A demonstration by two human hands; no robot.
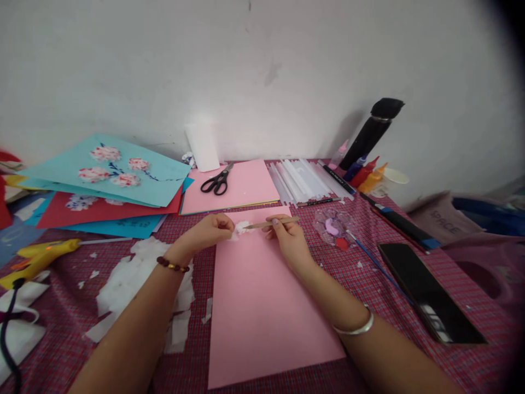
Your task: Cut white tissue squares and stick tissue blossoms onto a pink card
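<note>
A small crumpled white tissue wad [241, 228], pinched in the left hand [209, 232], lies at the top edge of a pink sheet [262, 306]. A thin wooden stick [273, 222], held nearly level in the right hand [289, 239], touches it.

I read soft, even light on the wall [262, 65], with a faint shadow beside the black tube [371, 134]. Right corners vignette dark; edges bow, possibly slightly blurred.

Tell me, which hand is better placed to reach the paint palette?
Right, probably. The right hand holds the wooden stick, and the paint palette lies close beside it on that side. The left hand pinches the white tissue wad and is farther from it.
</note>
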